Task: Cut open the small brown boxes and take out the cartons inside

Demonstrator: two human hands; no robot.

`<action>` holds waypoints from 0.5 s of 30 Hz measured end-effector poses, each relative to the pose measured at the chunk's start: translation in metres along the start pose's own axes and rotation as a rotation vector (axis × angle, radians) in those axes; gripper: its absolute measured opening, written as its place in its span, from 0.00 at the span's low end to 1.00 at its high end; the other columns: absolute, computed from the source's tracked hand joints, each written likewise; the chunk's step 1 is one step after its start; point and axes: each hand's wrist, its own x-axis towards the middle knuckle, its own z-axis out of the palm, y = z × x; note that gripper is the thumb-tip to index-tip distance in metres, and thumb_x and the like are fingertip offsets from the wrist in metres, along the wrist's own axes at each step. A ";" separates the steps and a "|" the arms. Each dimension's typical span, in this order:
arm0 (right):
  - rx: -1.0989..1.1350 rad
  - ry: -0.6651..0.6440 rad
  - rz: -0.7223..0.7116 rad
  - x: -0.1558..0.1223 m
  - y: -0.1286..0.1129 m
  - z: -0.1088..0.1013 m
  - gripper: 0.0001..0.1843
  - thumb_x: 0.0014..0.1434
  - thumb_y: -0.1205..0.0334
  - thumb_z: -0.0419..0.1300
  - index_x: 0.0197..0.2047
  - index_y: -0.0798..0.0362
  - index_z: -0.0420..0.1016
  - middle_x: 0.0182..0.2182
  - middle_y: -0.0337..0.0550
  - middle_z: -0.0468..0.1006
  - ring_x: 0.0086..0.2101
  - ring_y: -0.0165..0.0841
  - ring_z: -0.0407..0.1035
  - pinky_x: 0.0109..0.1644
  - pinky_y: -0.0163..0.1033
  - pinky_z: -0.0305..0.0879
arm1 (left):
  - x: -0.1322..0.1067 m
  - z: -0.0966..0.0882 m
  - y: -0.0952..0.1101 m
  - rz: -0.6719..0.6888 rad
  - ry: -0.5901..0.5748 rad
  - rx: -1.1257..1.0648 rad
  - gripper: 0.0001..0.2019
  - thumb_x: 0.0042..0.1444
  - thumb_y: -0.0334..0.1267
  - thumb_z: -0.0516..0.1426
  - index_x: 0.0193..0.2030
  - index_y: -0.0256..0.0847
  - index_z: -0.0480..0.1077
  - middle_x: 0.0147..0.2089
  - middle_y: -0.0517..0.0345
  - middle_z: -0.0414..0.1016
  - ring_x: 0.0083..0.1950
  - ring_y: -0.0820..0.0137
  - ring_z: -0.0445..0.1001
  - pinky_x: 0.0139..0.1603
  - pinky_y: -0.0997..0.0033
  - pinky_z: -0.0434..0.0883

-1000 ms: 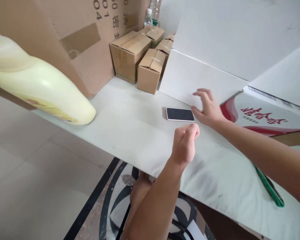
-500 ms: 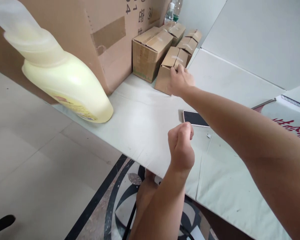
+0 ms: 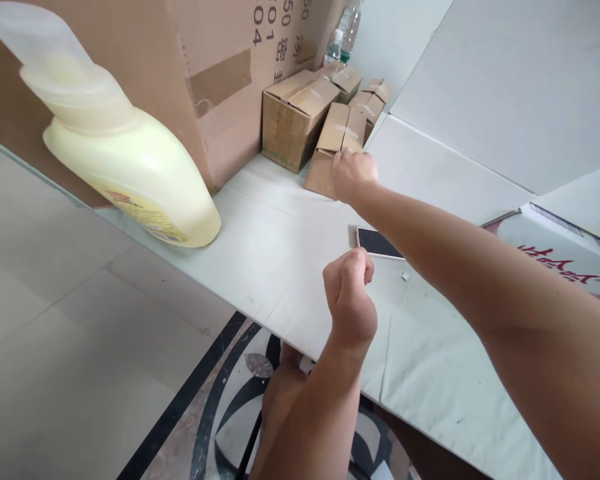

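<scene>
My right hand [image 3: 355, 176] reaches out to the front of a small cardboard box [image 3: 333, 127]. Its fingers are curled in at the box's front top edge, and the fingertips are partly hidden. The lid flaps lie almost flat, with a strip of clear tape on them. Closer to me, my left hand [image 3: 351, 293] is closed in a fist above the table [image 3: 280, 267], with nothing visible in it. Between the two hands lies a phone [image 3: 380, 243], screen up, partly covered by my right forearm.
Several more small cartons, one a larger carton [image 3: 300, 110], stand beside and behind. A big cardboard box [image 3: 225, 127] and a pale yellow bottle [image 3: 145, 173] are at left. Plastic bottles [image 3: 347, 33] stand at the back; a printed box [image 3: 560, 253] lies right.
The view has shifted slightly. My right hand's fingers have curled further in at the small box's front edge. My left hand keeps its fist.
</scene>
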 end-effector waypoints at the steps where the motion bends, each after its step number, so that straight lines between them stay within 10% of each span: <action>1: -0.012 0.010 -0.004 -0.006 -0.002 -0.001 0.40 0.65 0.33 0.48 0.61 0.61 0.74 0.47 0.71 0.76 0.48 0.58 0.76 0.52 0.68 0.68 | 0.000 0.001 0.000 0.008 0.001 0.000 0.22 0.66 0.39 0.50 0.21 0.42 0.46 0.21 0.63 0.43 0.27 0.72 0.47 0.31 0.62 0.48; 15: -0.035 -0.219 -0.040 -0.055 0.014 -0.072 0.24 0.67 0.55 0.46 0.47 0.53 0.82 0.40 0.59 0.80 0.47 0.53 0.75 0.57 0.65 0.61 | -0.003 0.001 0.003 0.096 0.053 -0.024 0.25 0.67 0.40 0.51 0.21 0.42 0.43 0.21 0.64 0.41 0.25 0.73 0.46 0.30 0.62 0.47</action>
